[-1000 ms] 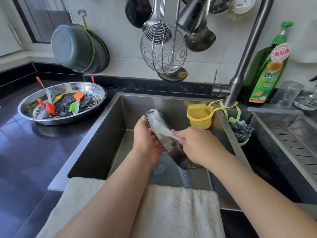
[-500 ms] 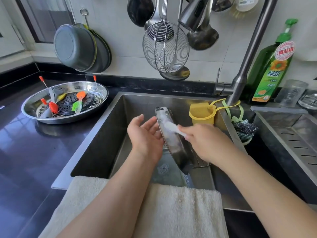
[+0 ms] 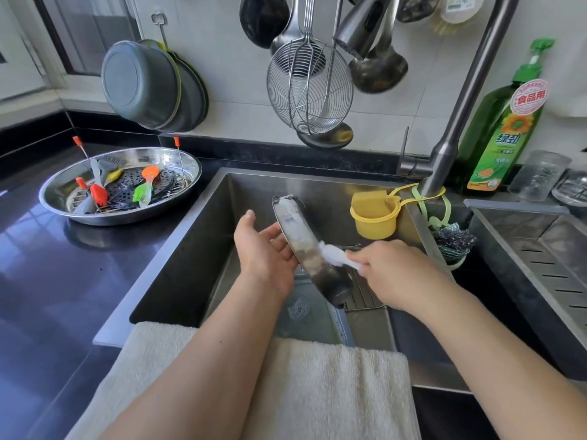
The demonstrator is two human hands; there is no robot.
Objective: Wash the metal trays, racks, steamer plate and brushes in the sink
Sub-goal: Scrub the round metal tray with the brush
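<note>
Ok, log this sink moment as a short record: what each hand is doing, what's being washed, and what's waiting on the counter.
left hand: open, fingers straight, propping the back of the tilted metal tray
right hand: grips a white brush, bristles on the tray's soapy face
location: over the sink
waiting: round tray on the counter, holding coloured brushes and a perforated steamer plate

The scene is lit brightly by daylight from the window [image 3: 79, 36] at upper left, and glare is thrown across the black counter [image 3: 47, 281]. Straight lines are bent outward toward the edges; slight softness is seen throughout.
</note>
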